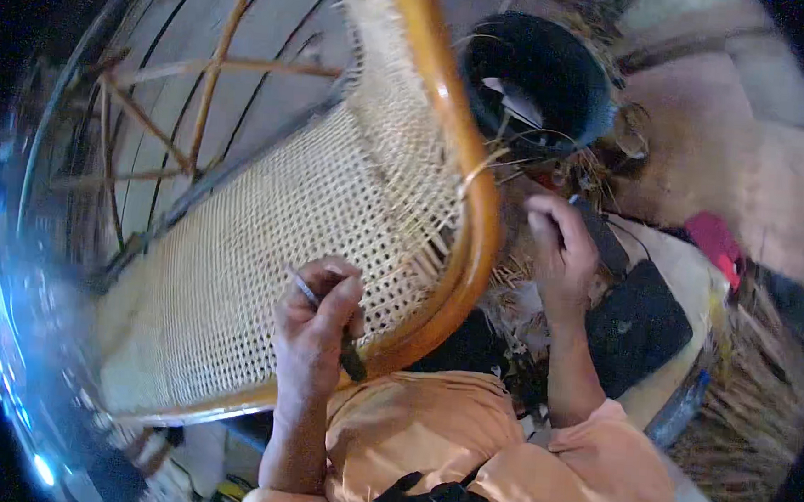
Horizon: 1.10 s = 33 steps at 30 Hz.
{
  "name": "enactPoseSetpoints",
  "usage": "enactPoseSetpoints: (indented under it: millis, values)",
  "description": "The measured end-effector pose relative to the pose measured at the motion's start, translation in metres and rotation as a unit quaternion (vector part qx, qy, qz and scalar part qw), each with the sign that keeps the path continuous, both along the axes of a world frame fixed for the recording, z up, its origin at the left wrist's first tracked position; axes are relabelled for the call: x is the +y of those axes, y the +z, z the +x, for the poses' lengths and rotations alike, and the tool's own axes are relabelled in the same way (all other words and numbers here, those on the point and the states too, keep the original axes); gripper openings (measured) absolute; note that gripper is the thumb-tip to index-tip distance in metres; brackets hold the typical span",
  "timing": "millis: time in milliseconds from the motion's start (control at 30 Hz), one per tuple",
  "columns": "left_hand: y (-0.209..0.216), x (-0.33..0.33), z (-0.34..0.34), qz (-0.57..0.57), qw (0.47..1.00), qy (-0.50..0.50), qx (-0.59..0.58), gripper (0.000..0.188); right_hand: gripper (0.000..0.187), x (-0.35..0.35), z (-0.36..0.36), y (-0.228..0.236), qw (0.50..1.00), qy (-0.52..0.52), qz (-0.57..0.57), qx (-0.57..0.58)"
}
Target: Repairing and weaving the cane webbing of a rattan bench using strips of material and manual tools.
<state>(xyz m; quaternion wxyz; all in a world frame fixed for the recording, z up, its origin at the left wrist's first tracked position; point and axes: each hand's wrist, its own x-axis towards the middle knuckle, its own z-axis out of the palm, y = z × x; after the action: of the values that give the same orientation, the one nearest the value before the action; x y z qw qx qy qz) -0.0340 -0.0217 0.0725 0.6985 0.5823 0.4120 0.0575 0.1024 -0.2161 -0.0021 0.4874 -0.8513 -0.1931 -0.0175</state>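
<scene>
A woven cane panel [265, 233] in a curved, glossy orange-brown wooden frame [486, 229] lies across my front. My left hand [320, 315] is over the weave near the frame's near edge. Its fingers are curled round a slim tool with a dark handle [352, 360], whose pale metal end sticks out on the other side. Off the frame's right side is my right hand [563, 247], its fingers bent and drawn together; whether a thin strand is in them I cannot make out. Loose cane ends [481, 168] stick out at the frame's right edge, by a gap in the weave.
A dark bucket [594, 116] with pale scraps inside stands beyond the frame. To the right are a black flat pad [642, 321], a red cloth [711, 238] and a heap of cane strands [742, 410]. Thin wooden struts [214, 83] rise at the far left.
</scene>
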Motion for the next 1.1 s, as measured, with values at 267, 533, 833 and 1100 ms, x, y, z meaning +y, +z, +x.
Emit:
enactPoseSetpoints:
  millis: [267, 533, 833, 1100]
  values:
    - [-0.006, 0.010, -0.012, -0.054, 0.998, 0.013, -0.041, 0.016, 0.015, 0.095, -0.011, 0.046, 0.882, 0.452, -0.045, 0.127]
    - [-0.001, 0.032, -0.041, -0.081, 0.994, 0.073, -0.002, 0.023, 0.017, 0.106, 0.004, 0.041, 0.891, 0.447, -0.080, 0.031]
    - [0.002, 0.008, -0.104, -0.048, 0.998, -0.018, 0.021, 0.020, 0.018, 0.102, 0.007, 0.059, 0.854, 0.476, -0.196, -0.079]
    - [0.000, 0.013, -0.100, -0.097, 0.995, -0.009, 0.001, 0.020, 0.016, 0.101, 0.016, 0.062, 0.830, 0.488, -0.260, -0.065]
